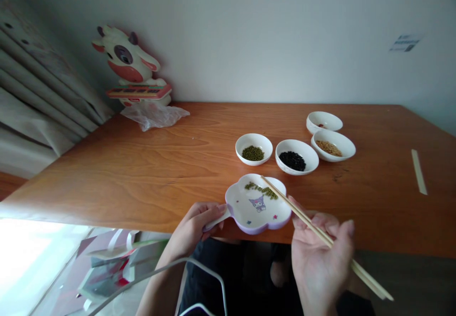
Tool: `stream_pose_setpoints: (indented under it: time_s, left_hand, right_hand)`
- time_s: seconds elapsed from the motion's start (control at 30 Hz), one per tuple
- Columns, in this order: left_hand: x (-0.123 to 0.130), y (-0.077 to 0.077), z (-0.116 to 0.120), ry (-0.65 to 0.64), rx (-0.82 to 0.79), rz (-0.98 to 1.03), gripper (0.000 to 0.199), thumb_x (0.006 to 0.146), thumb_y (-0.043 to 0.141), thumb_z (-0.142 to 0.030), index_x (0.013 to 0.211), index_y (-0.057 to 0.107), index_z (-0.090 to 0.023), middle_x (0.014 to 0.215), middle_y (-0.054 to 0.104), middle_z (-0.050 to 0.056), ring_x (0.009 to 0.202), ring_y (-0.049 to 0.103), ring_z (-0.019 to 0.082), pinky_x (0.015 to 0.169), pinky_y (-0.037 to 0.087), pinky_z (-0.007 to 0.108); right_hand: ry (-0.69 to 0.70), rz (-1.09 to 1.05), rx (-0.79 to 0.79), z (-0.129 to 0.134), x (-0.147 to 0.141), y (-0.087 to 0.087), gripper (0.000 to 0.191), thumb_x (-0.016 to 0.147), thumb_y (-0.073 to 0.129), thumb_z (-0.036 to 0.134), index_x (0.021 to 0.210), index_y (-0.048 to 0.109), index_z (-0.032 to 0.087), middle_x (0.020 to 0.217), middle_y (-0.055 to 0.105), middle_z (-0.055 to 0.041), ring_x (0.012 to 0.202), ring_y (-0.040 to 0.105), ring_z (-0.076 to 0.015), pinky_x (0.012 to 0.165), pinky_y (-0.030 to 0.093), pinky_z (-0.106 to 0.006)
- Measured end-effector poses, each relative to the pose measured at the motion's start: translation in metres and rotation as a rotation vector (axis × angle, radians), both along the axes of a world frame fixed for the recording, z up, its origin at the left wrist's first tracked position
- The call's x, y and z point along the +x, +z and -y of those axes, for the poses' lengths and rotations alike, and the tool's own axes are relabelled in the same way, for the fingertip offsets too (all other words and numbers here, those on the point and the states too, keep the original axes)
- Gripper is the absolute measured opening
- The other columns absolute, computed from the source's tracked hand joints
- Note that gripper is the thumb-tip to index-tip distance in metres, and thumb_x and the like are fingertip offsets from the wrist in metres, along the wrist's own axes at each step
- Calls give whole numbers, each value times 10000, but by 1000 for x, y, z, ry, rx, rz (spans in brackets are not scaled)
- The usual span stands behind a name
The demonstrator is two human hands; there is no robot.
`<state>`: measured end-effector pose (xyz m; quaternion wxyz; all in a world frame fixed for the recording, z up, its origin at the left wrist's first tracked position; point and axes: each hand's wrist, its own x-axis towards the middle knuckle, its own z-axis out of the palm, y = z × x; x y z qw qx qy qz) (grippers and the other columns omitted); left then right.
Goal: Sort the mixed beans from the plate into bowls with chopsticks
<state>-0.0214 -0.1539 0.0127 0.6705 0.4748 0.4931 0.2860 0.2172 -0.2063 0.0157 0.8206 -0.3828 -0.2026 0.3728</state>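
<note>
My left hand (199, 221) is closed round the handle of a white and purple flower-shaped dish (242, 211). Green beans (269, 193) lie along the dish's far inner side, above a printed cartoon figure. My right hand (320, 249), palm up, holds a pair of wooden chopsticks (309, 222); their tips are over the dish near the beans. Just beyond it stand a white bowl (240, 148) of green beans and another bowl (311, 159) of black beans or seeds. Farther right, a bowl (349, 148) holds tan grains, and the bowl (329, 118) behind it holds a few reddish pieces.
A cow-shaped toy (130, 64) with a keyboard stands at the back left of the wooden table (142, 173), a clear plastic bag (156, 116) before it. A pale strip (419, 172) lies at right. A white cable (167, 267) crosses near my left forearm.
</note>
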Motion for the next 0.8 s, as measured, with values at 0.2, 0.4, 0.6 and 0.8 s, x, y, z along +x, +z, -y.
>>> stream_pose_setpoints:
  time_s: [0.2,0.4,0.6,0.8]
  left_hand:
    - [-2,-3,-2,-18,29,25,561,990,637,-605,668,632,-145,472,385,-52,437,257,58,467,135,247]
    - [-5,-3,-4,-35,32,28,570,994,629,-617,676,640,-145,473,399,-50,444,275,63,481,166,246]
    - [-4,-1,-4,-79,49,-47,588,1017,589,-647,708,639,-150,535,464,-32,500,356,82,505,217,246]
    - [4,7,-10,-221,173,-174,582,1068,494,-657,769,602,-169,641,550,-20,591,484,106,578,358,236]
  right_hand:
    - [-15,-1,6,-1,-2,5,458,1025,617,550,718,739,234,643,657,35,774,793,-193,883,615,-395]
    - [6,21,-73,-7,-1,3,455,995,647,545,685,719,218,638,652,25,703,741,-163,835,616,-358]
    - [-18,2,-133,-13,9,-10,457,968,658,556,671,682,209,639,642,28,622,631,-130,735,590,-317]
    - [13,50,-137,-19,21,-24,460,980,627,564,692,672,208,645,639,27,646,627,-138,765,570,-328]
